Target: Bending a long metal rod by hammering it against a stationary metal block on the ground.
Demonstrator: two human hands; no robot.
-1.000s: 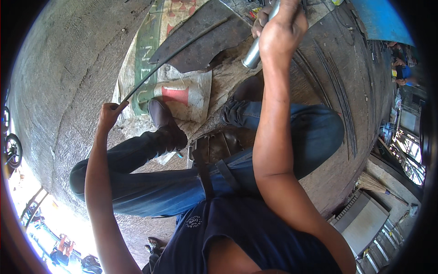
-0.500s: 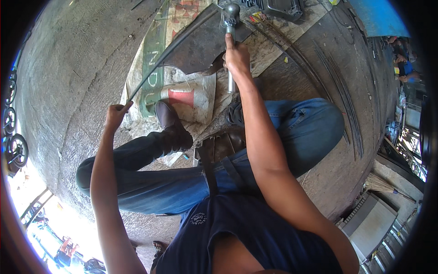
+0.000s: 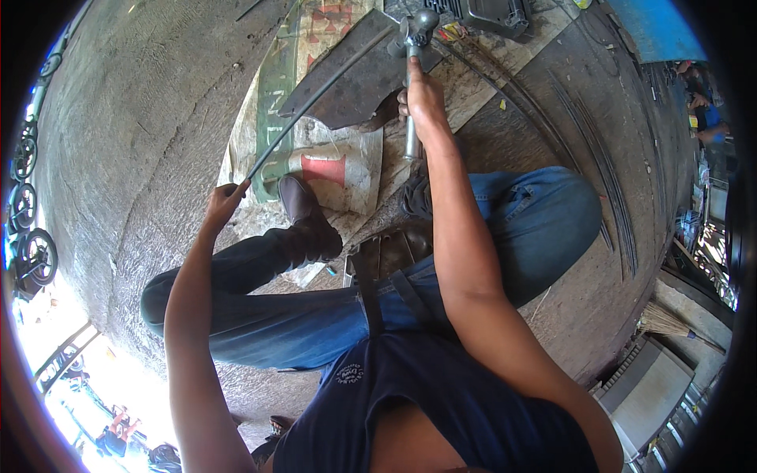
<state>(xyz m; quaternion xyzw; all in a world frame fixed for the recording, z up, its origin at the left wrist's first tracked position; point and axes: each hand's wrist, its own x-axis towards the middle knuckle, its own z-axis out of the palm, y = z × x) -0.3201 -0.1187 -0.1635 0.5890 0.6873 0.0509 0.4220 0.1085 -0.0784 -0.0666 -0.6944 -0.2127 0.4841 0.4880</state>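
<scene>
My right hand (image 3: 422, 98) grips the grey metal handle of a hammer (image 3: 412, 47), whose head rests near the top of a long thin metal rod (image 3: 315, 102). The rod runs diagonally from a dark metal plate (image 3: 347, 87) down to my left hand (image 3: 225, 201), which pinches its lower end. I sit with legs in blue jeans, a dark boot (image 3: 303, 217) planted on a printed sack (image 3: 347, 169) on the ground.
More thin rods (image 3: 599, 158) lie curved over the wooden floor at right. A dark box (image 3: 493, 14) sits at the top, a blue sheet (image 3: 650, 27) beyond it. A broom (image 3: 670, 322) lies at lower right. Wheels (image 3: 31, 252) stand at far left.
My right hand has come down from its raised position, bringing the hammer head onto the rod's far end. My left hand stayed on the rod's near end.
</scene>
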